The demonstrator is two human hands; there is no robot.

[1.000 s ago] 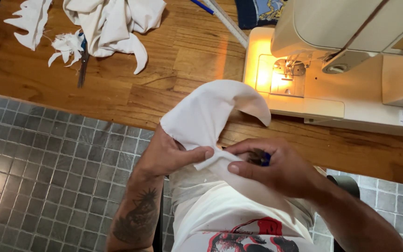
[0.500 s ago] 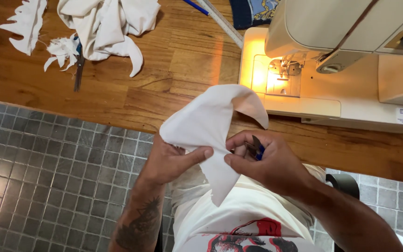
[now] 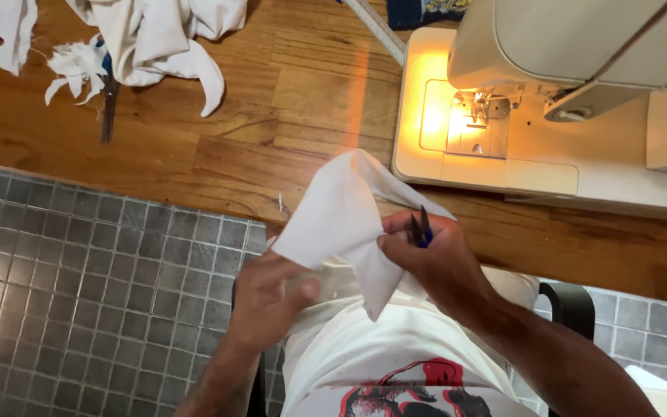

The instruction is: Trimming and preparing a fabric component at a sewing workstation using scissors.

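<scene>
Fingers [image 3: 312,287] of the left hand [image 3: 268,297] were curled and pinched the lower left edge of a white fabric piece [image 3: 345,224]; fingers [image 3: 392,245] of the right hand [image 3: 434,262] were pressed together on the fabric's right edge, and the same hand also gripped small blue-handled snips [image 3: 421,229], dark blades pointing up and lying close together.

Largest to smallest thereafter: wooden bench [image 3: 272,123] filled the upper part of the view; grey tiled floor [image 3: 79,293] lay below its near edge on the left; cream sewing machine [image 3: 580,100] sat on the bench at upper right, its lamp lit and casting a warm glow on the needle plate [image 3: 476,127]; person's white printed shirt [image 3: 395,363] occupied the lower centre; heap of white cloth [image 3: 156,38] lay on the bench at upper left, well apart from the hands; held fabric piece was raised off the bench, over the near bench edge and the lap, just in front of the machine base, folded into a peak at top with a pointed corner hanging down between the hands; dark scissors [image 3: 107,108] lay on the bench beside small white scraps [image 3: 75,66], partly under the heap; black chair arm [image 3: 573,305] showed at right, beneath the right forearm.
</scene>
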